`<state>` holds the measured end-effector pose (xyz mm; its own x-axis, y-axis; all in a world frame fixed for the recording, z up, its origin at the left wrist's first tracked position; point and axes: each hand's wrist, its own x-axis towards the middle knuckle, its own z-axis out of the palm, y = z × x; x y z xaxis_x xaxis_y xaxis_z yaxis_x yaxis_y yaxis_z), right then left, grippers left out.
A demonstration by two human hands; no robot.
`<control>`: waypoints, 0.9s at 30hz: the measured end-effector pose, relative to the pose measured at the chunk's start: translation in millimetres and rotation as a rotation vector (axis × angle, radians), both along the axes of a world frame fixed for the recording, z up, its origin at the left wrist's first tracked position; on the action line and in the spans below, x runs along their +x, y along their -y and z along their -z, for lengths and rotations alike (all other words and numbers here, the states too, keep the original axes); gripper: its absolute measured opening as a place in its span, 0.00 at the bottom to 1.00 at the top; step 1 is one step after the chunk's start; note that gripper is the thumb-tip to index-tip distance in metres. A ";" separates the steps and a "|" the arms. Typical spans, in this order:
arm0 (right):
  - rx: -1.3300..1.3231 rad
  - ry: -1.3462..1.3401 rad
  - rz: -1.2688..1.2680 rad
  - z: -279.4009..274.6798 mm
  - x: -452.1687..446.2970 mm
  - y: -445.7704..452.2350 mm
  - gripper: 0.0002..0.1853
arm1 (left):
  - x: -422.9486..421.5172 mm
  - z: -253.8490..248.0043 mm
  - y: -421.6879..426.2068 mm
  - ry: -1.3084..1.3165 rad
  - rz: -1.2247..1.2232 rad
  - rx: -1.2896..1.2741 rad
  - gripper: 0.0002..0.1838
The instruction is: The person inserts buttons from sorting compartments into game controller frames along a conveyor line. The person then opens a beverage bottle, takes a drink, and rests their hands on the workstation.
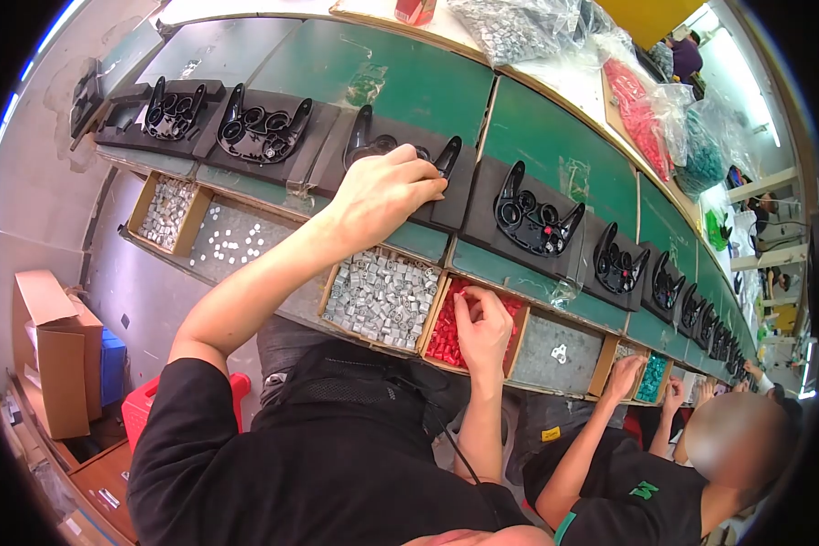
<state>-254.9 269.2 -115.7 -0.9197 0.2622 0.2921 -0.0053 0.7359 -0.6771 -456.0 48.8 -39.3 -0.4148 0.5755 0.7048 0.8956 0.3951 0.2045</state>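
My left hand (387, 196) rests over a black game controller shell (449, 156) lying on a dark foam block. Its fingers are bent down onto the shell and closed together; whatever they may hold is hidden. Lower and to the right, my right hand (484, 329) is above a cardboard box of small red plastic pieces (444, 335). Thumb and forefinger pinch together there, and I cannot make out what is between them. Beside that box, a box of small grey-white pieces (382, 300) sits below my left forearm.
More controller shells (264, 126) lie on foam along the green bench (555, 127), on both sides. A box of pale pieces (166, 214) stands at left. A co-worker's hand (624, 375) is near a box of teal pieces (652, 378). Bagged parts (510, 32) lie behind.
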 end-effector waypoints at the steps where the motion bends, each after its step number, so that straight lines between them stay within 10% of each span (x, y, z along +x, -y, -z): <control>1: -0.006 -0.006 0.000 -0.4 -2.1 0.1 0.08 | 0.7 -1.3 -0.7 0.001 -0.002 -0.003 0.15; 17: -0.047 -0.012 0.004 3.5 -4.1 9.7 0.09 | 30.7 -32.2 16.1 0.067 -0.040 0.101 0.09; 27: -0.169 -0.302 -0.072 -4.3 -2.9 22.1 0.15 | 104.4 18.9 11.9 0.651 0.157 0.073 0.12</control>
